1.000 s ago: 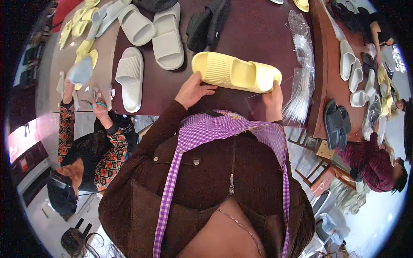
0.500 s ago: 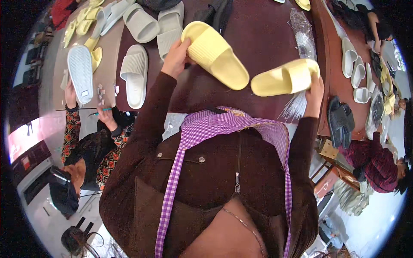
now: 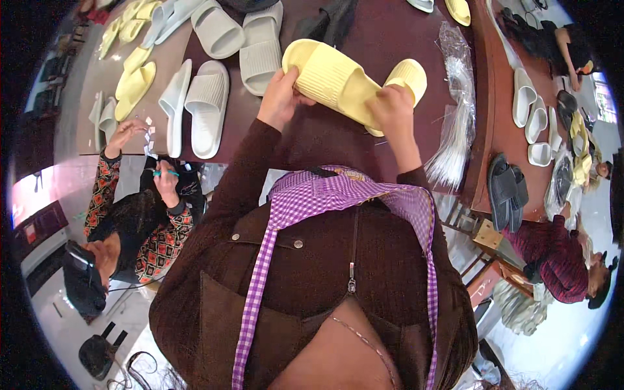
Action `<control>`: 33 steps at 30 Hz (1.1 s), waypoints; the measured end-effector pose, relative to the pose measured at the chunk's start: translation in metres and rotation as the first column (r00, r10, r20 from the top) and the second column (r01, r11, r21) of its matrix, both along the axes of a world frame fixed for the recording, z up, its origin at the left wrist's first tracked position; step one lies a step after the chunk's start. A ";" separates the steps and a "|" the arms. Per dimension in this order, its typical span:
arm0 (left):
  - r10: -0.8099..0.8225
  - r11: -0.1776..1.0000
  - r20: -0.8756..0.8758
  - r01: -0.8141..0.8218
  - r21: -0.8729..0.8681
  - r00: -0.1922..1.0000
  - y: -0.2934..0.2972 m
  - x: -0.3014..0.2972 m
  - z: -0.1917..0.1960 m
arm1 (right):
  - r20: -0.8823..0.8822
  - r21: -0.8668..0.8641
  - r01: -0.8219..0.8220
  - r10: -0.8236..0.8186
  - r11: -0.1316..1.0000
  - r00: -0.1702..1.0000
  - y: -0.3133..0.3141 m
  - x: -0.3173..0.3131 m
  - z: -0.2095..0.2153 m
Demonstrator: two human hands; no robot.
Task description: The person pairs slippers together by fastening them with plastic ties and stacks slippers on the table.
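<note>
My left hand (image 3: 281, 99) grips a yellow slide slipper (image 3: 323, 75) by its toe end, thumb over the ribbed strap. The slipper is held tilted above the dark red table (image 3: 312, 140), its heel toward the right. Against that heel, my right hand (image 3: 393, 110) is closed, fingers bent. A second yellow slide slipper (image 3: 411, 73) shows behind my right hand, its middle hidden by it. Which of the two slippers my right fingers press on is partly covered.
Grey slippers (image 3: 207, 107) stand on the left of the table, beside a co-worker holding a teal pen (image 3: 166, 173). Thin white ties (image 3: 455, 130) in clear plastic lie to the right. Black slippers (image 3: 504, 188) sit on the right-hand table, near another person.
My right hand has moved left with the second yellow slipper, bringing the two slippers together. The co-worker on the left has put down the pale slipper.
</note>
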State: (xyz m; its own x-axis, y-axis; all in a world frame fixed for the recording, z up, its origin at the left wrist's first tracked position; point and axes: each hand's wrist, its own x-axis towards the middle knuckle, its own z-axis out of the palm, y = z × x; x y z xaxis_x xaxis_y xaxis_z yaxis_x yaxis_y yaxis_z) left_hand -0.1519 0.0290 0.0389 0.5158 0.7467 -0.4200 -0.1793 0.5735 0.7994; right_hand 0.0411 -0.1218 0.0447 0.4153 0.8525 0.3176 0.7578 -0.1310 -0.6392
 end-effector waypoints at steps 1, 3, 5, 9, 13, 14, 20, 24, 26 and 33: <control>-0.002 1.000 0.001 0.002 -0.011 1.000 -0.004 0.001 0.001 | 0.056 0.028 0.031 -0.033 0.999 0.998 -0.002 -0.005 -0.005; -0.006 0.999 0.020 0.006 -0.031 1.000 -0.010 0.002 -0.003 | 0.186 0.077 0.085 -0.098 0.993 0.978 -0.004 -0.011 -0.014; 0.018 0.999 0.034 -0.016 -0.043 0.999 -0.015 0.001 -0.011 | 0.204 0.060 0.087 -0.098 0.994 0.974 -0.008 -0.012 -0.023; 0.012 1.000 0.040 -0.011 -0.024 0.999 -0.031 0.010 -0.013 | 0.230 0.043 0.058 -0.067 0.997 0.971 -0.017 -0.004 -0.037; -0.009 1.000 0.020 0.010 -0.017 1.000 -0.036 0.006 -0.018 | 0.316 -0.021 0.077 -0.067 0.997 0.947 -0.047 0.018 -0.041; -0.018 1.000 0.017 0.017 0.025 1.000 -0.037 0.006 -0.020 | 0.326 -0.010 0.079 -0.071 0.997 0.943 -0.060 0.028 -0.047; 0.028 0.992 -0.122 -0.012 0.126 0.992 -0.036 -0.008 -0.020 | 0.128 -0.200 0.526 -0.511 0.826 0.850 -0.171 0.078 -0.037; 0.068 0.930 -0.152 -0.007 0.368 0.986 -0.023 -0.006 -0.038 | 0.149 -0.087 0.833 -0.820 0.546 0.553 -0.281 0.103 -0.030; 0.038 0.918 -0.234 0.059 0.393 0.972 -0.018 -0.006 -0.027 | 0.060 -0.050 0.955 -0.954 0.291 0.294 -0.361 0.117 -0.045; -0.121 0.738 -0.294 0.284 0.612 0.948 0.004 0.041 -0.028 | 0.500 -0.250 0.967 -0.861 -0.038 0.095 -0.475 0.060 -0.082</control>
State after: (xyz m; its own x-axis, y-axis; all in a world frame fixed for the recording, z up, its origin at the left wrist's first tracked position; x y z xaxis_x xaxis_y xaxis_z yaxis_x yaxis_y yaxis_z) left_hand -0.1105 0.0326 0.0108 0.6415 0.7671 -0.0027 0.1068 -0.0858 0.9906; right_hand 0.1013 -0.5971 -0.0372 0.9387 -0.2289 0.2578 -0.2044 -0.9717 -0.1184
